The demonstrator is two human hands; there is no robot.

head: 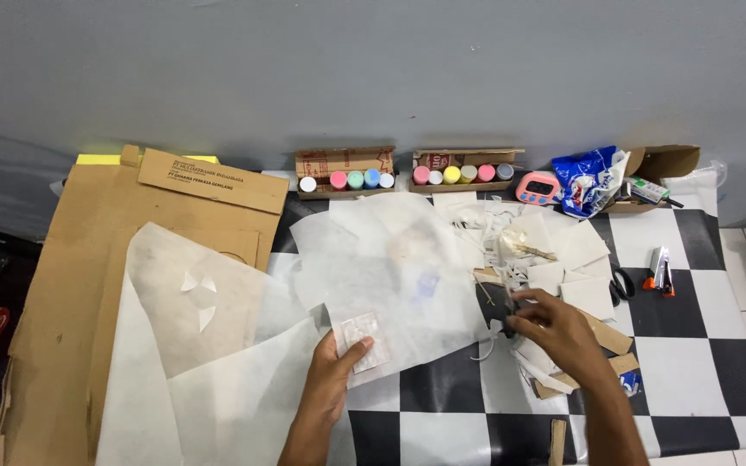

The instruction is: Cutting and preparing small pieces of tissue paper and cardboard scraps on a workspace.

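My left hand (pixel 331 373) holds a small square translucent plastic piece (pixel 362 335) between thumb and fingers, over a large sheet of white translucent paper (pixel 382 267). To its right, my right hand (pixel 554 326) pinches a small dark object at its fingertips; what it is cannot be made out. That hand hovers above a heap of white paper scraps (pixel 563 250) and brown cardboard strips (pixel 606 336) on the black-and-white checkered table cover (pixel 701 345).
Two open cardboard boxes (pixel 344 164) (pixel 464 162) of coloured paint pots stand at the back. A pink digital timer (pixel 538 187), a blue bag (pixel 587 179), scissors (pixel 622 283) and an orange-tipped tool (pixel 660 270) lie right. Flattened cardboard (pixel 71 285) covers the left.
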